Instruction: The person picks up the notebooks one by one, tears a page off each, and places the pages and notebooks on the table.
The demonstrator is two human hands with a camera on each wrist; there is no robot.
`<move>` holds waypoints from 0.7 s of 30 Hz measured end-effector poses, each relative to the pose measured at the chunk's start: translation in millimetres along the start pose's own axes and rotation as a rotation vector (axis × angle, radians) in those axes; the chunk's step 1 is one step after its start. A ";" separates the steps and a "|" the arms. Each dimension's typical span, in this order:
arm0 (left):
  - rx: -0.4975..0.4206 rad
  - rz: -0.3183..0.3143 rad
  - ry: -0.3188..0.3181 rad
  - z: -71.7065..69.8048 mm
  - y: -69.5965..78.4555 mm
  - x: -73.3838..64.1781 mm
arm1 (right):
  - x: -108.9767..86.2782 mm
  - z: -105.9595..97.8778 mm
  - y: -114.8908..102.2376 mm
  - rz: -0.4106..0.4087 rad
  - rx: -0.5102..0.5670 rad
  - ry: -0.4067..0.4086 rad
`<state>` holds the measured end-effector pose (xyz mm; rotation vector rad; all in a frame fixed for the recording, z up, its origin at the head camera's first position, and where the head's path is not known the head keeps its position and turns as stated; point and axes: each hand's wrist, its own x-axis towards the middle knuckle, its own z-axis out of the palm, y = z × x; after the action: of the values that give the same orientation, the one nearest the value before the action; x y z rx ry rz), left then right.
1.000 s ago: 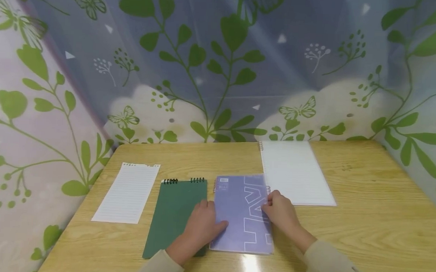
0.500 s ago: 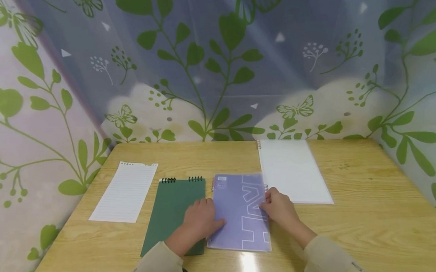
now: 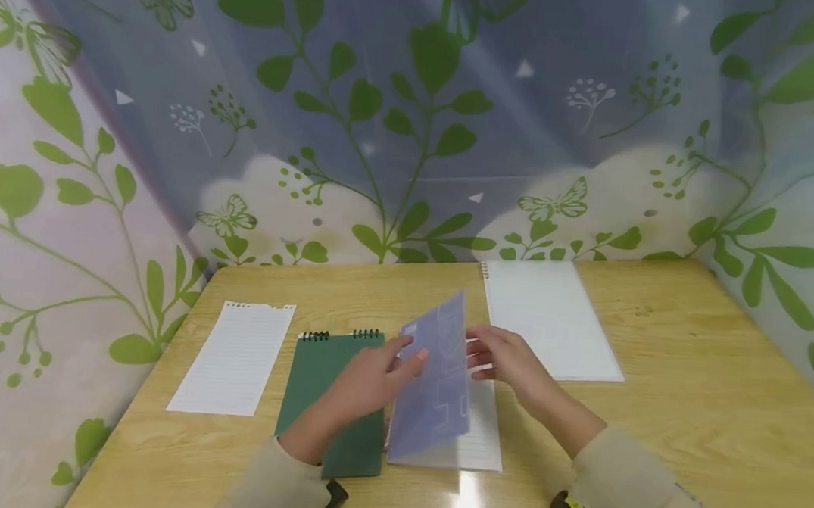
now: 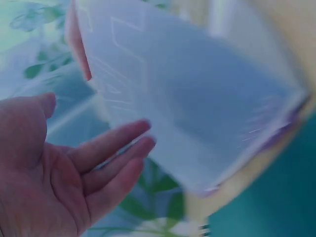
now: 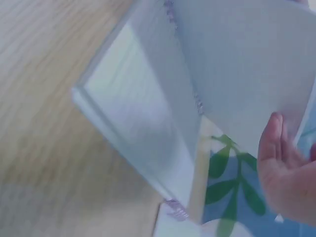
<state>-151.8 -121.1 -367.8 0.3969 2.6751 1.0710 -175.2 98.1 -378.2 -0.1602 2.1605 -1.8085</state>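
Note:
A purple spiral notebook (image 3: 428,384) lies at the table's middle, its cover swung up and leaning left. Lined white pages (image 3: 484,424) show under it. My right hand (image 3: 511,361) is at the cover's raised edge; in the right wrist view its straight fingers (image 5: 271,136) lie against the inside of the cover (image 5: 242,59). My left hand (image 3: 374,374) hovers over the outer face, thumb and fingers spread and relaxed. In the left wrist view nothing sits between those fingers (image 4: 111,143). The notebook's spiral binding runs along its left side, beside a green notepad (image 3: 332,402).
A torn-out lined sheet (image 3: 235,360) lies at the left. Toward the back right rests a white notebook (image 3: 547,321) with lined pages showing. The wooden table (image 3: 701,388) meets a leaf-patterned curtain (image 3: 358,130) at its back edge.
The purple cover, flat before, has been lifted and turned leftward, baring the pages. My right hand has risen with its edge. My left hand has moved up off the notebook's left side.

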 end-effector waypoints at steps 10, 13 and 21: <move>0.024 -0.059 -0.017 -50.9 10.9 -1.7 | -3.3 59.5 -3.3 -0.360 -0.221 -0.292; 0.069 -0.081 0.010 -57.1 7.9 -2.5 | -3.2 70.9 -2.8 -0.382 -0.223 -0.288; 0.124 -0.175 0.004 -80.6 -16.2 -9.6 | 15.9 44.5 18.0 -0.326 -0.628 -0.014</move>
<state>-170.5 -186.9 -321.2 0.1772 2.7283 0.8596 -174.2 55.3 -405.1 -0.6947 2.7443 -1.1857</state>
